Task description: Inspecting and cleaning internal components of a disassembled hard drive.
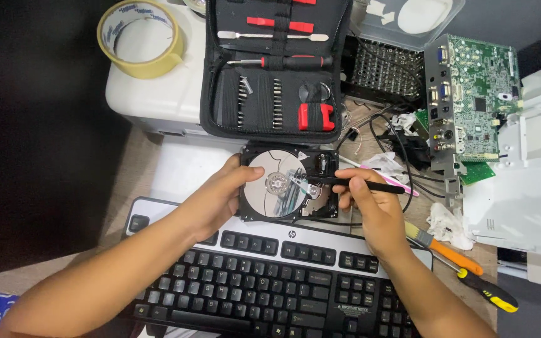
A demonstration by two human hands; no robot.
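Shiny silver metal showed inside the open hard drive (288, 184), where a round disk lay bare. The left hand (220, 197) was wrapped around the drive's left edge, with the thumb on top near the disk and the fingers tucked under. It held the drive up just above the top of the black keyboard (270, 281). The right hand (370, 206) was closed on a thin black tool (361, 183), pinched between thumb and fingers. The tool ran to the left from that hand, and its tip touched the small metal arm beside the disk.

Just past the drive, away from both hands, lay a black tool case (273, 69) with red-handled tools, zipped open. A roll of yellow tape (140, 37) sat far off to the left of it. To the right of the right hand lay a green circuit board (471, 94), some tangled black wires (396, 141), a small brush with an orange handle (446, 247) and a yellow and black screwdriver (486, 291). That side was crowded. On the left of the left hand there was more bare room.
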